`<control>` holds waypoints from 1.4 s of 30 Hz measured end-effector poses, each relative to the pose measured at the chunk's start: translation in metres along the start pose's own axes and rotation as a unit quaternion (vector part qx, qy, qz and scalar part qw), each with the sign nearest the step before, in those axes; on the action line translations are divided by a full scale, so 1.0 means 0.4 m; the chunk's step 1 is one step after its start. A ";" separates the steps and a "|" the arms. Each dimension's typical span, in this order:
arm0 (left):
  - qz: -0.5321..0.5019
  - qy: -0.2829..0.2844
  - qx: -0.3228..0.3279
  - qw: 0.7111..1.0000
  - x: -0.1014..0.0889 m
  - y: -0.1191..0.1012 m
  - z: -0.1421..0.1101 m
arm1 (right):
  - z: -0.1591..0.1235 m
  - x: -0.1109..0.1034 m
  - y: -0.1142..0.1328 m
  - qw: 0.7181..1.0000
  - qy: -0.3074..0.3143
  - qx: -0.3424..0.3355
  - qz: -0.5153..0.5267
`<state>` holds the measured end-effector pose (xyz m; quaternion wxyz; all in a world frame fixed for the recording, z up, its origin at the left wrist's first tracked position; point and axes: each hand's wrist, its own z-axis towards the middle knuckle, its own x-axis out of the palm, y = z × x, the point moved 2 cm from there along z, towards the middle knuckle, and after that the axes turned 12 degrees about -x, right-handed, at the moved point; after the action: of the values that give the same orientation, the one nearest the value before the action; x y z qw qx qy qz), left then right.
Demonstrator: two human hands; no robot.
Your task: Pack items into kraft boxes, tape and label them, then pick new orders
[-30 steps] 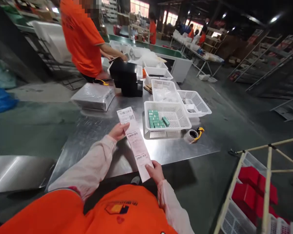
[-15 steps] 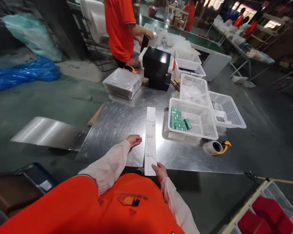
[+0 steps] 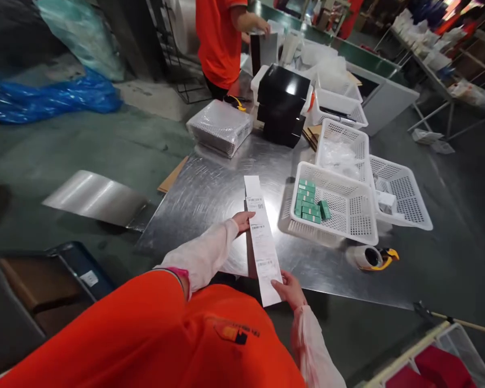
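Note:
A long white strip of printed labels (image 3: 263,242) stretches away from me over the metal table, with barcodes along it. Its near end is pinched between the thumb and fingers of my right hand (image 3: 290,290), just past the table's front edge. Farther up, my left hand (image 3: 242,221) has its thumb and fingers closed at the strip's left edge. The strip tilts, its far end lying to the left. A dark reflection shows beside it on the table (image 3: 210,188).
To the right, a white basket (image 3: 353,210) holds several small green boxes (image 3: 310,202). A tape dispenser (image 3: 375,257) lies in front of it. Behind stand black boxes (image 3: 283,105) and a bubble-wrapped package (image 3: 221,126). A co-worker in orange (image 3: 218,46) handles a box at the back.
My left hand has moved from beside the strip onto its left edge. The strip has turned slantwise, its near end shifting right with my right hand. The view has shifted slightly.

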<state>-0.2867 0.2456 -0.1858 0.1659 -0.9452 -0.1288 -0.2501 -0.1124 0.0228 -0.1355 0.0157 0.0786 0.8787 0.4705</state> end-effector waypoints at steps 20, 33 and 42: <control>0.012 0.145 0.007 0.989 0.113 0.034 -0.140 | -0.088 -0.078 -0.014 0.995 -0.041 -0.073 -0.062; 0.198 0.263 -0.159 0.931 0.274 0.321 -0.287 | -0.173 -0.201 -0.116 0.883 -0.422 -0.166 -0.124; 0.313 0.280 -0.317 0.850 0.308 0.537 -0.319 | -0.257 -0.242 -0.072 0.780 -0.540 -0.313 0.031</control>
<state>-0.1677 0.0212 -0.0714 -0.0445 -0.8267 0.3122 -0.4660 -0.0307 -0.0924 -0.1065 0.4972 0.3379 0.5272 0.6005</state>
